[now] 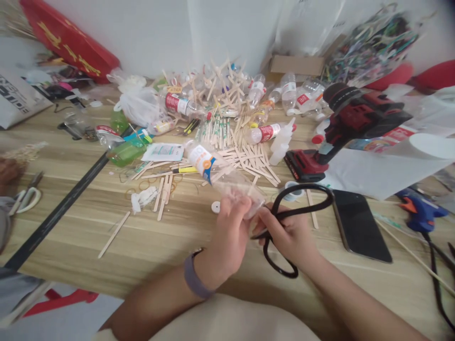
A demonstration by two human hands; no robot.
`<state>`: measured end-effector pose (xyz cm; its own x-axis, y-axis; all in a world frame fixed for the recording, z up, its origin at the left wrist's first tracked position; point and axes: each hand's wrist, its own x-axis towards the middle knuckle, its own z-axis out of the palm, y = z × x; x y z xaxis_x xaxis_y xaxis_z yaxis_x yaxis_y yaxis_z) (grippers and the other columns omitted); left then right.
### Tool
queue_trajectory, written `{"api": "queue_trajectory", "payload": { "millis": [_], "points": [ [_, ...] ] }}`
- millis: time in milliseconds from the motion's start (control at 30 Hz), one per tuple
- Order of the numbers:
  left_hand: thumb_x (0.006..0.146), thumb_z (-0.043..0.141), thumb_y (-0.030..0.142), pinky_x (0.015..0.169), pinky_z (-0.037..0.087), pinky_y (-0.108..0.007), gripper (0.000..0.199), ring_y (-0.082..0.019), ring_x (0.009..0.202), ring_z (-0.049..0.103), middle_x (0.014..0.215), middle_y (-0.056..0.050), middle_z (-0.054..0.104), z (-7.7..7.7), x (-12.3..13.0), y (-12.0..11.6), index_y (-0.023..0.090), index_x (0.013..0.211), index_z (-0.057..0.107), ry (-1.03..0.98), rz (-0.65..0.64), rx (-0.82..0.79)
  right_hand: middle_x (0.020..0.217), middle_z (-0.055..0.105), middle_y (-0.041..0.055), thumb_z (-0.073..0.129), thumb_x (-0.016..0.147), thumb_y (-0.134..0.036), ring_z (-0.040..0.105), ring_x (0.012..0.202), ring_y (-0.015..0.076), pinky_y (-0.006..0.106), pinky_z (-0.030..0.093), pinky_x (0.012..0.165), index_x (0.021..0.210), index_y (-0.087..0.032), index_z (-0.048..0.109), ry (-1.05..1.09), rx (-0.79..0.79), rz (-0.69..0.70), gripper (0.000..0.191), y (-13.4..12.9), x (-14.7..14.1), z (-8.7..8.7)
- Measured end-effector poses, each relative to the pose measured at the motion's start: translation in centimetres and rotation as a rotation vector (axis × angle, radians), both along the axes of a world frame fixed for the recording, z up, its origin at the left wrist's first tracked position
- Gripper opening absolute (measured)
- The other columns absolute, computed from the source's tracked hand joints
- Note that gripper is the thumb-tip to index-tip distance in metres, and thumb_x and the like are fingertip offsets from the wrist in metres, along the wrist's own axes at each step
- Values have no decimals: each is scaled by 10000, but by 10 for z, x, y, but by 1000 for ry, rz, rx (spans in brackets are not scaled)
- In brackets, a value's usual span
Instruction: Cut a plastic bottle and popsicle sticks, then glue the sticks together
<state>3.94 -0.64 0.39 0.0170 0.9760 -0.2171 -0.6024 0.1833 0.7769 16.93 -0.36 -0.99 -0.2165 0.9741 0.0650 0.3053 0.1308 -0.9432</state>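
Note:
My left hand (232,232) grips the base end of a clear plastic bottle (227,177), which has a white, blue and orange label and points away toward the upper left. In my right hand (289,232) is a pair of black-handled scissors (302,201), held near the pivot with its loops spread apart. The scissors meet the bottle's base between both hands; their blades are mostly hidden there.
Wooden sticks (245,161) and plastic bottles (177,104) are heaped behind my hands. A red cordless drill (348,128), phone (361,225) and blue glue gun (423,210) lie right. Another person's hand (9,173) and white-handled scissors (29,199) are far left.

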Motion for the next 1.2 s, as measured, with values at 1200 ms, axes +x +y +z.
{"api": "queue_trajectory", "payload": {
  "millis": [1200],
  "points": [
    [915, 547, 261, 743, 552, -280, 140, -150, 758, 652, 780, -26, 640, 9, -20, 28, 187, 798, 566, -335, 124, -257, 618, 636, 59, 445, 922, -195, 492, 509, 146, 315, 266, 529, 725, -170, 608, -691, 477, 296, 257, 42, 14, -3]
  ]
}}
